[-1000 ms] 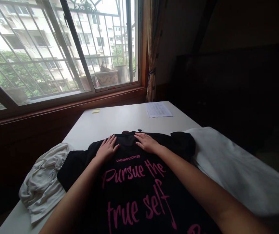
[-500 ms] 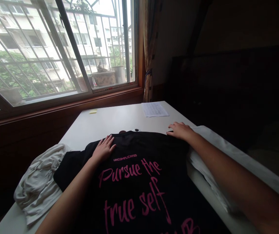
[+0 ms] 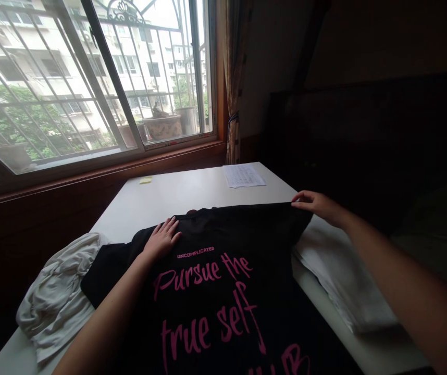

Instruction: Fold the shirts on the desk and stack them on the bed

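One black T-shirt [image 3: 223, 304] lay spread across white desk [image 3: 176, 192], pink lettering [image 3: 196, 253] facing up. Left hand [image 3: 162, 238] rested palm down near collar [image 3: 192, 216], grip unclosed, fingers extended. Right hand [image 3: 321, 205]: grip closed, pinching right sleeve [image 3: 302, 221] by upper edge, sleeve outstretched. Crumpled white cloth [image 3: 57, 297] lay partly under left sleeve [image 3: 104, 271]; second white cloth [image 3: 336, 276] beside right sleeve. Printed sheets [image 3: 244, 176], yellow paper slip [image 3: 146, 180] sat at far desk end.

Bare forearms [image 3: 391, 273], bare wrists [image 3: 149, 256], slim fingers [image 3: 166, 227]
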A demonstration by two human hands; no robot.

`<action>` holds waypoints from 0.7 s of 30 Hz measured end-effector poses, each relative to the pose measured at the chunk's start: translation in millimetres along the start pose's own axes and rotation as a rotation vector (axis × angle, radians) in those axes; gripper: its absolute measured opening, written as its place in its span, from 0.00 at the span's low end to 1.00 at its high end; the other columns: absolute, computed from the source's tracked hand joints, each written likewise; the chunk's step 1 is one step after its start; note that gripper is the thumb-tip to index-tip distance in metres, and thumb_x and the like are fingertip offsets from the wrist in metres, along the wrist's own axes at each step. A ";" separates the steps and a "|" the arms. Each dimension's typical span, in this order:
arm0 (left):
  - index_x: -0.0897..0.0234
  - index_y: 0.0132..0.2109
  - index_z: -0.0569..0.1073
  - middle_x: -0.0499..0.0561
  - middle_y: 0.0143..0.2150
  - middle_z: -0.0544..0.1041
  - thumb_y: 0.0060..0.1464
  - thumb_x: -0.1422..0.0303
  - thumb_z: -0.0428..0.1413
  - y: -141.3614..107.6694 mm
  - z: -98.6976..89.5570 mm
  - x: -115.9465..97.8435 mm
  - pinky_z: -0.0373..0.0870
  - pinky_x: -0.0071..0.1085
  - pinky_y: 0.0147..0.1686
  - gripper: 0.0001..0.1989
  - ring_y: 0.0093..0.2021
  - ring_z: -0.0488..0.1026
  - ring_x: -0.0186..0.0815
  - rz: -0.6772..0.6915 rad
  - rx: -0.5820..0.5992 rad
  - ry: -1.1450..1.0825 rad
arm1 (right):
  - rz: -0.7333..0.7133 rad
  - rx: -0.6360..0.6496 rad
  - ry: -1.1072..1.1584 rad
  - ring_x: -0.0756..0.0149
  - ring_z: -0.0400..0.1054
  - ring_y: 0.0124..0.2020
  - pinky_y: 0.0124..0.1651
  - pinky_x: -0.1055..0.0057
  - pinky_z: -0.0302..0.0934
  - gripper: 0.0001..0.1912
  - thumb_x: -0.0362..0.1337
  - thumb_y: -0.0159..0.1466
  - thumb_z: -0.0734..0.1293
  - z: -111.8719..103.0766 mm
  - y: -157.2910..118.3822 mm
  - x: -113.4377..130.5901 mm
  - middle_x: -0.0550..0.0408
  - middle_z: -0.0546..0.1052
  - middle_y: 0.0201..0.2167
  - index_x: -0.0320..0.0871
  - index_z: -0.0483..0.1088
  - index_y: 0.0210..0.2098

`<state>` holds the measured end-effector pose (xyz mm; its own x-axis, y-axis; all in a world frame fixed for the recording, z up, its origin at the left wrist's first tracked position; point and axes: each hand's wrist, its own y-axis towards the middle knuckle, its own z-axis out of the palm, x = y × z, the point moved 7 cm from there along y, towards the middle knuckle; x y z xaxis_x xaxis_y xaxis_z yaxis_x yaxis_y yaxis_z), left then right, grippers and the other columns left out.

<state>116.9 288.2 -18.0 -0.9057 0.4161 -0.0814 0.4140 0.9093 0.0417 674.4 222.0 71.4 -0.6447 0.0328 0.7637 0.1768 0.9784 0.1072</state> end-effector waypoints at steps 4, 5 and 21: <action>0.57 0.75 0.55 0.49 0.79 0.47 0.72 0.52 0.39 0.3 -0.5 -0.1 0.42 0.47 0.75 0.31 0.79 0.41 0.42 0.002 -0.007 0.002 | -0.086 -0.097 0.003 0.58 0.72 0.35 0.38 0.64 0.66 0.26 0.61 0.54 0.73 -7.8 -4.9 25.1 0.52 0.78 0.32 0.46 0.77 0.39; 0.57 0.75 0.55 0.49 0.79 0.47 0.72 0.52 0.40 0.4 -0.6 0.1 0.43 0.47 0.75 0.31 0.79 0.42 0.42 0.001 -0.008 0.002 | -0.105 -0.117 -0.014 0.58 0.72 0.36 0.39 0.64 0.66 0.26 0.62 0.54 0.73 -9.0 -4.9 34.9 0.52 0.78 0.33 0.46 0.78 0.39; 0.57 0.76 0.54 0.49 0.79 0.47 0.71 0.51 0.39 0.2 -0.5 0.7 0.42 0.47 0.75 0.32 0.79 0.42 0.42 -0.002 0.000 0.003 | 0.046 -0.331 -0.520 0.52 0.73 0.46 0.48 0.60 0.67 0.24 0.53 0.65 0.66 -19.1 31.7 13.4 0.44 0.77 0.46 0.43 0.76 0.52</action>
<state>116.3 288.7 -17.6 -0.9067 0.4143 -0.0786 0.4123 0.9101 0.0414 685.5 249.5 97.3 -0.8943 0.2505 0.3708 0.3808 0.8612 0.3367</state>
